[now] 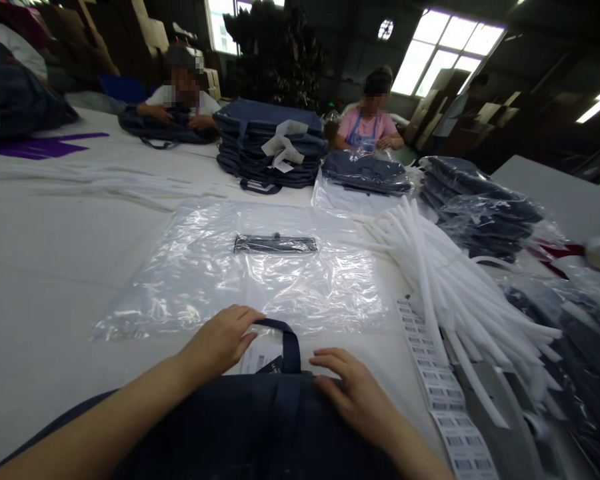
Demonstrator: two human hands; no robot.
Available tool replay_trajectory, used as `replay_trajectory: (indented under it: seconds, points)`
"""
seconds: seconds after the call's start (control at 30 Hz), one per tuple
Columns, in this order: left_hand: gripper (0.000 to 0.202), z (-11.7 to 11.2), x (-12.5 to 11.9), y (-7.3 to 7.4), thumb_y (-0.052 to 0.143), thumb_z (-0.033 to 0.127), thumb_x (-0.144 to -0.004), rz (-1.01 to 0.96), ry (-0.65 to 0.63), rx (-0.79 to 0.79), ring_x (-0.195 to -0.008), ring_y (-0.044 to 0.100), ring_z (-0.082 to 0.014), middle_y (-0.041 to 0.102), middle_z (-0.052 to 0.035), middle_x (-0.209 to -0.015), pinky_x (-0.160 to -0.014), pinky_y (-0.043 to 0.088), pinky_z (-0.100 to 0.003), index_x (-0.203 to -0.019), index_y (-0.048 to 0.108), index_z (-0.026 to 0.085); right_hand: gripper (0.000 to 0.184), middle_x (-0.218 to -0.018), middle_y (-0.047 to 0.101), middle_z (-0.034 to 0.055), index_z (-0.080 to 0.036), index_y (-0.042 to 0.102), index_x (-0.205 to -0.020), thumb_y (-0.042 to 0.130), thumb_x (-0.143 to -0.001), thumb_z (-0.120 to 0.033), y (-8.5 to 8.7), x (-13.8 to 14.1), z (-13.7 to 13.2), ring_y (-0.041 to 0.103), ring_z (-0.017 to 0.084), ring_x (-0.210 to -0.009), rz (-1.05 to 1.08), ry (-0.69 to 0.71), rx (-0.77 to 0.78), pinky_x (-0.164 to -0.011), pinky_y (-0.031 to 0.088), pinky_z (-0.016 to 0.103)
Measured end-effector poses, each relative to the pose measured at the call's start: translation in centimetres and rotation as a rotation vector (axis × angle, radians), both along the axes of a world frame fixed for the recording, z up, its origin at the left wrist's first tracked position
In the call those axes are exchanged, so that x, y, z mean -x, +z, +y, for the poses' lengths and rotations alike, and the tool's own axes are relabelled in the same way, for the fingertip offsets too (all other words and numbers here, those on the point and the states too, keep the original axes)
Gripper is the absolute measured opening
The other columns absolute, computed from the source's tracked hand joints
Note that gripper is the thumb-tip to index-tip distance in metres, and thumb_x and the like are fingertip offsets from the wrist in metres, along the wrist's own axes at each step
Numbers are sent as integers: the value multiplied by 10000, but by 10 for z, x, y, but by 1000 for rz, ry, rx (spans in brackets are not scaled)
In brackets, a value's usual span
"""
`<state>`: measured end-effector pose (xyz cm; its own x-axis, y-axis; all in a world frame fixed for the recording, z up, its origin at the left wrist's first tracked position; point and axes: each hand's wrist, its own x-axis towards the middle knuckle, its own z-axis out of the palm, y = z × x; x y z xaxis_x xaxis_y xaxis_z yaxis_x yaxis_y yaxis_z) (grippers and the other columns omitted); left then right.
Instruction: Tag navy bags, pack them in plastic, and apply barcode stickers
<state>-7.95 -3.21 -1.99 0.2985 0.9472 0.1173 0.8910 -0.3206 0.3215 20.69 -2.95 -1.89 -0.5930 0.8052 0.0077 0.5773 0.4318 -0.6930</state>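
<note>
Navy fabric bag [250, 427]: lying on the white counter [45, 280] just in front of the clear plastic sleeve [190, 280], which serves here as the reference point. Its dark webbing handle [291, 343] is standing up in a loop at the sleeve's near edge, with a white tag [255, 357] showing beside it.

Left hand [219, 341]: resting on top of the bag near the handle, at the sleeve's near edge, its grip released and its fingers lying loosely spread. Right hand [355, 393]: pressing lightly on the bag's far side, to the right of the handle, its grip likewise released and not clenching anything.

Dark folded item in a plastic wrapper [275, 245]: lying in the middle of the sleeve.

White plastic tubes [455, 293]: heaped in a loose bundle beside the sleeve's right edge. Barcode label strip [440, 380]: trailing down the counter below the tubes, right of the sleeve.

Stack of navy bags [267, 150]: sitting beyond the sleeve, with white tags hanging from it. Plastic-wrapped navy bags [480, 213]: piling up beyond the tubes, to the sleeve's right.

Co-workers: a person in a pink shirt [370, 125] and a person in a white shirt [180, 103] are sitting well beyond the sleeve, both handling navy items.
</note>
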Motion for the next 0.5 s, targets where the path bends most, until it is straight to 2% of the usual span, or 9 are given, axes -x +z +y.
replay_trajectory:
  seconds: [0.07,0.1,0.17,0.2,0.23,0.3,0.37,0.43,0.5]
  points:
    - [384,38,-10,-18,514,110,-837,169,16,40,-1082,548,-291,611,-141,-1133,-932,434,-431,-1217,561,132,293,-1151,649,64,-247,637,-1151,520,-889,-302,-5,-14,18,599,225,-1072,-10,-68,-1,-969,473,403]
    - [349,51,-14,-27,524,92,-816,224,17,60,-1038,565,-315,626,-154,-1066,-898,441,-454,-1158,593,110,298,-1118,662,68,-234,634,-1151,525,-883,-303,-8,-23,27,619,228,-1022,-33,-81,20,-932,492,407]
    - [198,64,-17,-39,507,121,-840,260,16,81,-958,585,-335,631,-162,-938,-847,446,-467,-983,641,90,304,-1066,682,72,-214,636,-1145,531,-869,-287,-18,-41,45,647,220,-913,-86,-84,66,-854,523,399]
    - [180,65,-18,-40,474,152,-873,258,20,72,-952,584,-330,622,-163,-928,-847,443,-460,-922,636,91,301,-1044,687,72,-208,640,-1137,530,-864,-270,-24,-50,52,652,211,-861,-110,-73,77,-820,532,390]
    - [207,62,-17,-37,430,183,-907,243,34,56,-955,582,-313,613,-160,-951,-848,443,-439,-904,620,100,298,-1019,690,70,-205,644,-1129,526,-859,-251,-30,-58,58,651,201,-814,-132,-51,73,-794,537,382]
    - [234,49,-16,-21,357,225,-946,144,78,59,-884,601,-248,614,-115,-948,-785,458,-358,-954,574,136,314,-1011,683,66,-214,638,-1143,511,-855,-211,-43,-68,69,646,189,-795,-163,23,22,-787,538,373]
    - [212,27,-16,3,344,264,-952,-24,89,95,-694,603,-177,618,-30,-808,-636,440,-272,-984,538,185,397,-1108,649,84,-219,589,-1226,497,-844,-159,-54,-67,78,631,205,-939,-159,142,-87,-864,518,383]
    - [188,0,-15,26,368,308,-943,-187,45,83,-529,553,-133,573,34,-648,-522,387,-231,-958,534,222,520,-1299,547,125,-215,506,-1325,520,-813,-123,-61,-54,86,532,242,-1166,-120,299,-237,-976,455,426]
    - [171,-28,-14,43,393,323,-939,-269,-5,11,-516,551,-111,581,55,-639,-508,387,-205,-934,548,249,590,-1457,391,138,-237,474,-1358,581,-786,-141,-64,-32,91,387,284,-1313,-73,496,-380,-1049,370,485]
